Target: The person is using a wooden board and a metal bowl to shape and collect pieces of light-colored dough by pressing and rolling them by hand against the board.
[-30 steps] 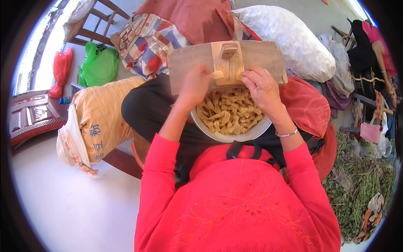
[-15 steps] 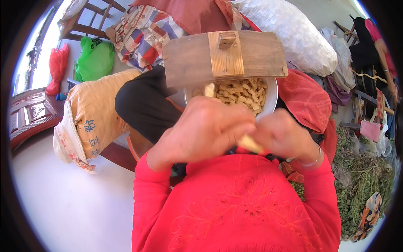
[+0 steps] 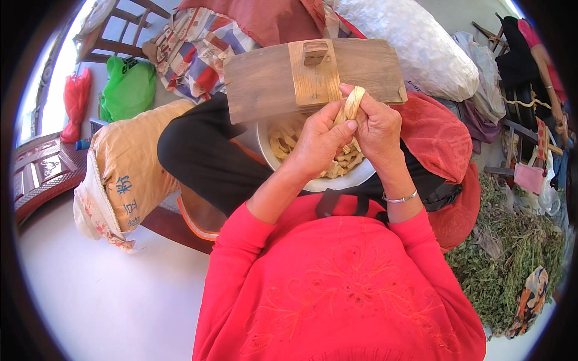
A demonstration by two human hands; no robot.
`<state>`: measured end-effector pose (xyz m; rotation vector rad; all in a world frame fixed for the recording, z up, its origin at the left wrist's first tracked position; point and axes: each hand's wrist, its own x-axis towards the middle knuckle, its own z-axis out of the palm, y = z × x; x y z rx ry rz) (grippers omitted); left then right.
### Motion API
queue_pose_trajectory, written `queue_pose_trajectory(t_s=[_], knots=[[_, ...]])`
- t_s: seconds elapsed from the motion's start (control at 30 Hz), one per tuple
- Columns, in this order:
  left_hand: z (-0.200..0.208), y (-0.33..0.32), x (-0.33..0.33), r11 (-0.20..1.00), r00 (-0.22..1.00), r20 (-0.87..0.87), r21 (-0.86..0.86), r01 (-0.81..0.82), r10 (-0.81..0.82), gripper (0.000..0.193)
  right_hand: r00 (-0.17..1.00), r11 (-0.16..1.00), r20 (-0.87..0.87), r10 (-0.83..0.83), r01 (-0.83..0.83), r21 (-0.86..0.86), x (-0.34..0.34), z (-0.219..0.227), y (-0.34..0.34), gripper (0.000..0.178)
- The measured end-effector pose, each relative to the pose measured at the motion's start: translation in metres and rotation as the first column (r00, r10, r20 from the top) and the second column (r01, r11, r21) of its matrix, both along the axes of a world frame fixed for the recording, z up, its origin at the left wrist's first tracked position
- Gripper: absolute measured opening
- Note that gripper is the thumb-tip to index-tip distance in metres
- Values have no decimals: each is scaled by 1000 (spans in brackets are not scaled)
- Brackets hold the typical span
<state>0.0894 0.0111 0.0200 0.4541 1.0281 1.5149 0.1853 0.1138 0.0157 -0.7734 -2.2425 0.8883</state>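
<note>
Both hands meet above a round white basin [image 3: 263, 146] between my dark-trousered legs. My left hand [image 3: 321, 137] and my right hand [image 3: 380, 125] pinch a pale yellow strip [image 3: 354, 101] between thumbs and fingers. The strip looks like folded or braided plant fibre, and its top bends over in a small loop. Beneath the hands, several similar yellow lengths [image 3: 346, 163] fill the basin. Over the basin's far side lies a wooden board [image 3: 259, 84] with a paler crosspiece and a small block on top. My forearms hide part of the basin's near rim.
A stuffed tan sack [image 3: 138, 156] stands at left, with green [image 3: 128, 87] and red plastic bags [image 3: 76, 105] behind. A big white sack [image 3: 415, 48] lies at far right. Dried greenery [image 3: 512, 259] covers the right floor. Another person's arm [image 3: 551, 84] shows near a pale cord.
My hands have gone from blurred and low near my chest to forward over the basin and board edge. The strip now points upward between them. The view has shifted slightly.
</note>
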Motion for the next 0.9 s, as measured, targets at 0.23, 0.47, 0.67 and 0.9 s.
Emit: queue_pose_trajectory(t_s=[0.23,0.47,0.67,0.9], knots=[[-43,1,-7,1000,916,-400,4,19,-16,16,974,984,222,46,-83,161,10,-9,7,15],[-38,-16,4,995,131,-988,73,-62,81,30,984,277,-146,100,-169,-946,29,-67,-6,25],[-28,-15,8,986,408,-898,146,-75,164,29,910,-93,-413,-38,-415,-905,29,-55,-8,21],[-28,4,-5,984,565,-823,-48,-171,58,19,967,905,-234,97,-184,-383,15,-31,-12,14]])
